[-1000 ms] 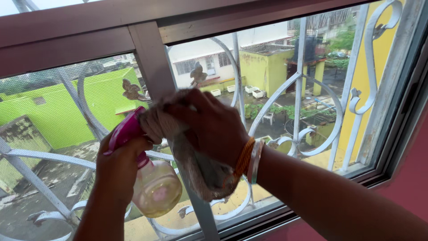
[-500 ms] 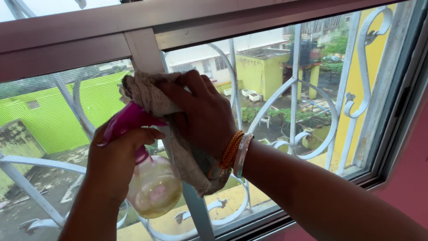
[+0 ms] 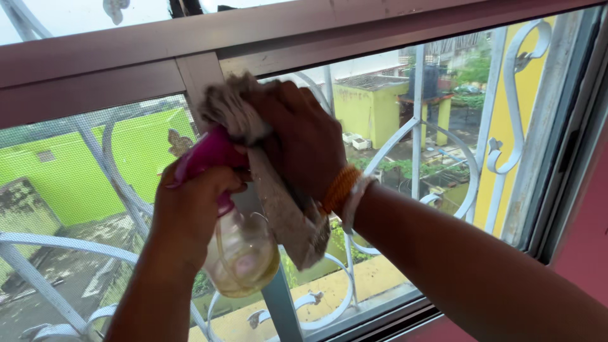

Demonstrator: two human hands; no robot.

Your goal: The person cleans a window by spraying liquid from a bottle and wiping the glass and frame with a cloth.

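Cloth: a worn, grey-brown rag (image 3: 278,209), soft and frayed, bunched at the top, its loose tail hanging down over the bottle
Bottle: clear rounded plastic spray bottle (image 3: 244,256) with pale liquid and a glossy pink trigger head
Window: grey metal mullion (image 3: 202,79), mesh screen on the left pane, white curled iron grille (image 3: 500,145) outside, green and yellow walls beyond
Right hand (image 3: 301,142): fingers curled and pressed on the rag against the mullion, orange bangles at the wrist
Left hand (image 3: 190,212): fingers wrapped tight round the bottle's neck, just below the rag
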